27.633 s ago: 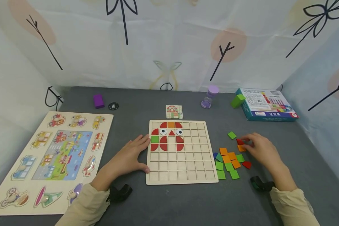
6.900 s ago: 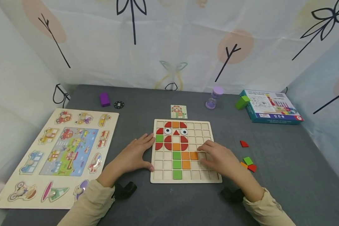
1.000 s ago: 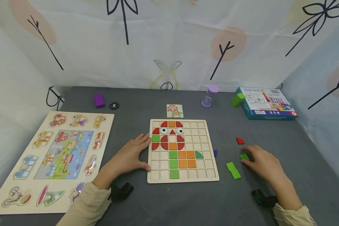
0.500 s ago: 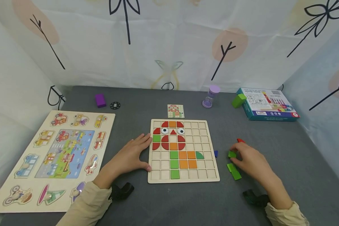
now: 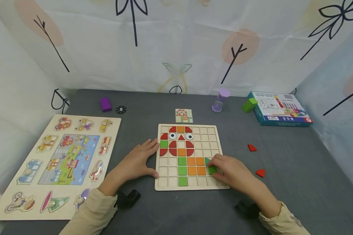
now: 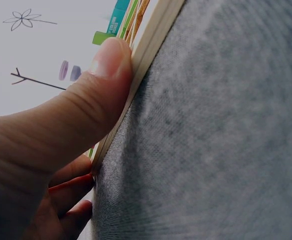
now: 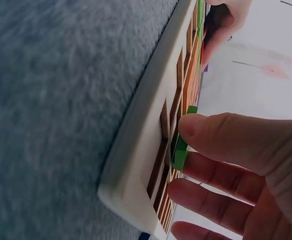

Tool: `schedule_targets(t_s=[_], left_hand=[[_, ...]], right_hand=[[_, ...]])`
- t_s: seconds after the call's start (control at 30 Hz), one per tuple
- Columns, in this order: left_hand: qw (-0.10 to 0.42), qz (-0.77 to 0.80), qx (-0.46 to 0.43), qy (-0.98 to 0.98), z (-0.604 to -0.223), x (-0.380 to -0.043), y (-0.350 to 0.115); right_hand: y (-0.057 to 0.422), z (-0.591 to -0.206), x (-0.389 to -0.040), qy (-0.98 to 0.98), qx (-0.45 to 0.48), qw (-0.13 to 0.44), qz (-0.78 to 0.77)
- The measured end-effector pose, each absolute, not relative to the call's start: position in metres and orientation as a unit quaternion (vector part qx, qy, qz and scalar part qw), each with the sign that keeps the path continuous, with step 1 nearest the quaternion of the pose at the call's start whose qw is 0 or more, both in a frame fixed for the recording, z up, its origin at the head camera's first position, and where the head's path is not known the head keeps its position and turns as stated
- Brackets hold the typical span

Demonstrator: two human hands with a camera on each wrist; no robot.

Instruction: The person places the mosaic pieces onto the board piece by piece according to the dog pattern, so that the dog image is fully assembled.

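Note:
My right hand point(image 5: 232, 171) pinches a green square tile point(image 7: 180, 154) between thumb and index finger. The tile is at a cell of the wooden grid board point(image 5: 194, 182), right beside the lower orange square tile point(image 5: 201, 170). Just above it lies a green quarter-round tile point(image 5: 207, 160), partly covered by the fingers. My left hand point(image 5: 135, 161) rests along the board's left edge, its thumb point(image 6: 103, 82) against the rim. Red, orange and green tiles and two eye pieces point(image 5: 172, 136) point(image 5: 189, 136) fill part of the grid.
Two red pieces point(image 5: 252, 148) point(image 5: 260, 173) lie right of the board. A pattern card point(image 5: 183, 115) sits behind it, with a sand timer point(image 5: 220, 100), green block point(image 5: 249, 104) and game box point(image 5: 282, 109) farther right. A wooden puzzle point(image 5: 107, 156) lies left, below a purple block point(image 5: 106, 104).
Over the last second my right hand picked up a green tile from the table at right and carried it left onto the board. The left hand stayed at the board's edge.

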State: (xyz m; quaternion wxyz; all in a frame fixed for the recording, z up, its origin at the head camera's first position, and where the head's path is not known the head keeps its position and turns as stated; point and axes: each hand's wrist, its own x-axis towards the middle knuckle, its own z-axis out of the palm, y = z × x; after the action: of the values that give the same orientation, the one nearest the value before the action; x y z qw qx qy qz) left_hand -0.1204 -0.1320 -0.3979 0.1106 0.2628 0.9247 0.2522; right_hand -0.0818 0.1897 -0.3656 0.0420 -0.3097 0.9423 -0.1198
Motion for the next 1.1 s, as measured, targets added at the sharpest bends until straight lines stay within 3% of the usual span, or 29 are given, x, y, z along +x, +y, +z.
schedule_targets(t_s=[0.47, 0.83, 1.1], left_hand=[[0.111, 0.249, 0.262, 0.926, -0.398, -0.121, -0.131], [0.117, 0.246, 0.258, 0.927, -0.397, -0.121, -0.132], [0.113, 0.246, 0.259, 0.927, -0.398, -0.121, -0.133]], right_hand=[[0.191, -0.365, -0.081, 0.938, -0.322, 0.033, -0.124], [0.248, -0.353, -0.062, 0.984, -0.148, 0.037, -0.096], [0.262, -0.365, -0.054, 0.991, -0.096, 0.064, -0.061]])
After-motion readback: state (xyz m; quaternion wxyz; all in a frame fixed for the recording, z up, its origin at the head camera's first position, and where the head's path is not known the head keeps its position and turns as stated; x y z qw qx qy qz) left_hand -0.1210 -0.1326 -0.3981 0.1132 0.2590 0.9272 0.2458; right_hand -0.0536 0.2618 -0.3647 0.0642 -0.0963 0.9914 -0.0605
